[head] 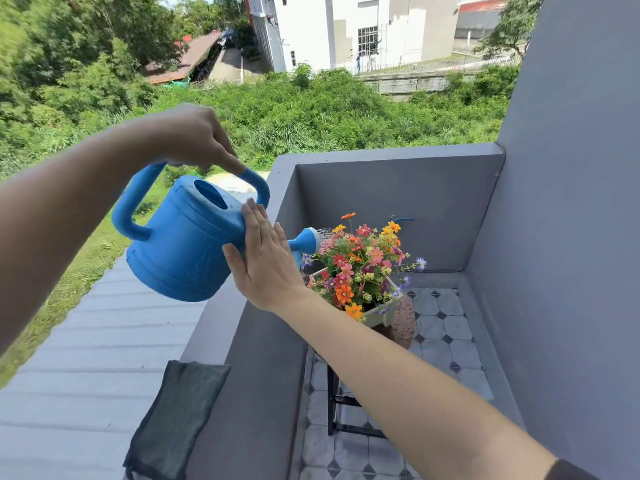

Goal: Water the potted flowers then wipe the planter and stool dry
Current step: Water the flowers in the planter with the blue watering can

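left hand grips the tilted blue watering can by its handle; right hand flat against it, spraying the flowers.

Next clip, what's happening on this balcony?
A person is watering flowers. The left hand holds the top handle of a blue plastic watering can, tilted so water sprays from its rose onto the colourful potted flowers in a white planter on a dark-framed stool. The right hand rests flat and open against the can's side. A dark grey cloth lies unused on the grey balcony ledge.
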